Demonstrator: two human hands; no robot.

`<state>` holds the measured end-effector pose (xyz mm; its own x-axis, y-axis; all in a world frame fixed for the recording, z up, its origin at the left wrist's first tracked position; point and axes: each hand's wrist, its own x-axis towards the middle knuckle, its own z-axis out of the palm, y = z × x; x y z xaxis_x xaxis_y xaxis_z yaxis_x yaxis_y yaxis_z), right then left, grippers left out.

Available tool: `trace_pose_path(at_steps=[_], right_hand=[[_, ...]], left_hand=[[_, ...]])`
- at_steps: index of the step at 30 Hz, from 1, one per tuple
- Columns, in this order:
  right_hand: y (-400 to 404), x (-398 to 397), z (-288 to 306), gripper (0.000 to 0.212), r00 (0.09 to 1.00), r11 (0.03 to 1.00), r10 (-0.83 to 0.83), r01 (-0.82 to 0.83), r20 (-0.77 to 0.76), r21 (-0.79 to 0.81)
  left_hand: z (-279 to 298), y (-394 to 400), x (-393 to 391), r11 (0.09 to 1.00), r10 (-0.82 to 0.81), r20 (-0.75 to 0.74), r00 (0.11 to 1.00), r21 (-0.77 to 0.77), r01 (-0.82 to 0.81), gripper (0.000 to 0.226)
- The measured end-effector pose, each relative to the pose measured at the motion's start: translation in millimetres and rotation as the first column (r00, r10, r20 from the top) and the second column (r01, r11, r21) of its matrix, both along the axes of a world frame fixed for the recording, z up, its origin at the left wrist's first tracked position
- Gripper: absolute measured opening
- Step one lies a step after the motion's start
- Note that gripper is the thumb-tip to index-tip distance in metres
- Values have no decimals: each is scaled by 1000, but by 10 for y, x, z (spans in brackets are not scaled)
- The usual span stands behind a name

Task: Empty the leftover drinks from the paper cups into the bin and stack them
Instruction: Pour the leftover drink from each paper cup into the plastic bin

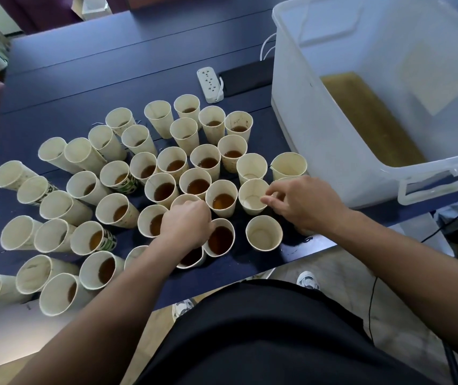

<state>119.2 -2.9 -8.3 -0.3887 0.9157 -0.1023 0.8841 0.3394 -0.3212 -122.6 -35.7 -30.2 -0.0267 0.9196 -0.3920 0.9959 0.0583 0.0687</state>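
Paper cups (164,190) crowd the counter (83,79): left hand (186,223) grip curls around one, right hand (302,204) pinches an empty cup's (252,197) rim; likely next, tipping into the bin (333,151).

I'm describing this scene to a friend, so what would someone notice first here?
A crowd of paper cups, many holding brown drink, covers the dark blue table. At right a big translucent bin holds murky liquid. The left hand grips a cup mid-cluster; the right hand pinches an empty cup's rim.
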Motion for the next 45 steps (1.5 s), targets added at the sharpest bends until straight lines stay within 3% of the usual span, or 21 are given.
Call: trace_pose_path(at_steps=[9,15,18,23,26,30,35,37,41,45], right_hand=[[-21,-15,-35,24,997,999,-20,18,-74,-26],[-33,-26,-29,18,972,998,50,-56,-231,-20],[-41,-43,-47,33,947,994,96,-107,-307,-18],[-40,-145,106,87,892,961,113,-210,-438,-181],[-47,-241,264,100,789,951,-11,-182,-615,-251],[-26,-314,461,88,581,995,-69,-19,-811,-98],[3,-270,684,78,490,986,-58,166,-870,28],[33,-185,796,76,461,974,-69,222,-885,40],[161,92,1034,72,540,946,-95,310,-837,93],[340,439,1145,74,648,923,-146,361,-747,133]], left_hand=[[195,62,52,999,43,52,998,-8,-43,26],[518,161,70,993,116,169,979,-23,-114,22],[710,241,56,992,129,246,961,-20,-128,22],[1086,369,101,988,129,383,915,33,-153,30],[1301,456,195,982,121,473,873,71,-175,34],[1528,545,354,977,47,542,839,151,-153,39],[1763,620,543,951,-45,604,796,271,-152,33],[1819,651,613,935,-73,687,723,299,-190,42],[1863,684,767,892,-127,826,549,338,-302,44],[1666,719,940,877,-166,788,593,392,-276,31]])
